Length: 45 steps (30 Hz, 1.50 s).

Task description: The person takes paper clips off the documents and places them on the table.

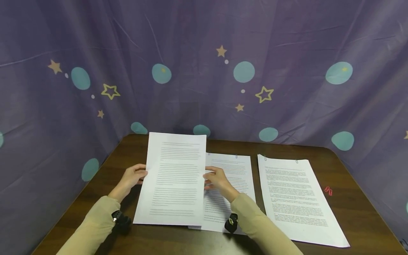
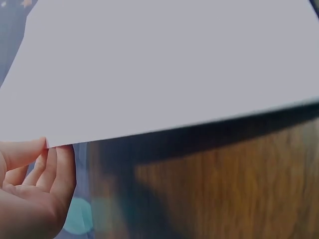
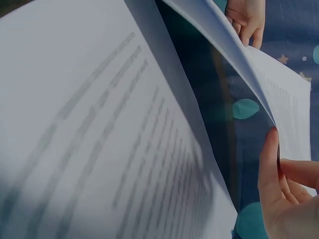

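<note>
Printed paper sheets (image 1: pixel 178 177), a thin stack or single sheet, are held raised above the left part of the table. My left hand (image 1: pixel 131 179) pinches their left edge between thumb and fingers. On the opposite edge my right hand (image 1: pixel 218 180) pinches them likewise; in the right wrist view, thumb and fingers (image 3: pixel 269 164) meet at the paper's edge. Partly hidden behind lies a second printed stack (image 1: pixel 231 198) with two blue paper clips (image 1: pixel 236 156) on its top edge.
To the right lies another printed stack (image 1: pixel 296 202) with two clips (image 1: pixel 296 161) along its top. Two red paper clips (image 1: pixel 328 191) lie beside it on the brown wooden table (image 1: pixel 353 216). A purple patterned curtain (image 1: pixel 191 42) hangs behind the table and at its sides.
</note>
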Each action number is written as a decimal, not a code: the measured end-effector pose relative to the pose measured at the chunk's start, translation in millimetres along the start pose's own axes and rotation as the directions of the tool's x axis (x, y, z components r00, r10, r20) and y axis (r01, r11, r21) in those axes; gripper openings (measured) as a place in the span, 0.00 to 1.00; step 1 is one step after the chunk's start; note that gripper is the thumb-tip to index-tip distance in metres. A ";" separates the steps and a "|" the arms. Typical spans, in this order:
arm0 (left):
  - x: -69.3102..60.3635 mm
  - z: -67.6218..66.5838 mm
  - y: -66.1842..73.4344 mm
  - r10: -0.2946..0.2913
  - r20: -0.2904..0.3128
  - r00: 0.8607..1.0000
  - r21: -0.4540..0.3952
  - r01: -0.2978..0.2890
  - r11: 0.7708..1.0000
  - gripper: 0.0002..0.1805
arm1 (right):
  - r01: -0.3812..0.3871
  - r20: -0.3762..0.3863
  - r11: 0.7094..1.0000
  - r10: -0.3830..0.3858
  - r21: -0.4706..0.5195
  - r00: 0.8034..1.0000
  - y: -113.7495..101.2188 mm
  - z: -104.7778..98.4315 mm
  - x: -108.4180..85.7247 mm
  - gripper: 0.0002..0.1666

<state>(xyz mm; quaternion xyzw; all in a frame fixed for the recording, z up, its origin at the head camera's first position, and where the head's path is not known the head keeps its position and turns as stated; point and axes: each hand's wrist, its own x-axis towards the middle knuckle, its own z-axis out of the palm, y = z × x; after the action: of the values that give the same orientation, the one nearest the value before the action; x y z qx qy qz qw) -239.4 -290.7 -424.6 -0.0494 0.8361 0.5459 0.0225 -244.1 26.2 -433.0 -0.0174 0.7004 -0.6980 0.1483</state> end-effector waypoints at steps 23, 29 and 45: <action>22.9 -35.5 -33.8 -0.056 -0.075 0.996 0.089 0.062 0.994 0.21 | -0.043 -0.005 0.995 0.044 0.093 0.999 14.2 55.6 28.7 0.24; 29.6 -37.3 -40.9 -0.080 -0.097 0.992 0.128 0.092 0.988 0.21 | -0.056 -0.041 0.995 0.060 0.086 0.997 13.5 63.2 31.2 0.23; 27.1 -33.3 -40.5 -0.085 -0.103 0.991 0.137 0.099 0.986 0.21 | -0.051 -0.068 0.996 0.056 0.073 0.996 26.2 65.3 37.5 0.22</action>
<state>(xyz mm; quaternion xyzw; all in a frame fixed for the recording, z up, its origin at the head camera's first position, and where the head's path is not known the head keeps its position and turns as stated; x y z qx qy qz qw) -261.5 -338.9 -450.5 -0.1126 0.8696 0.4806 0.0107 -260.0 -45.4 -464.4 0.0309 0.6799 -0.7186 0.1430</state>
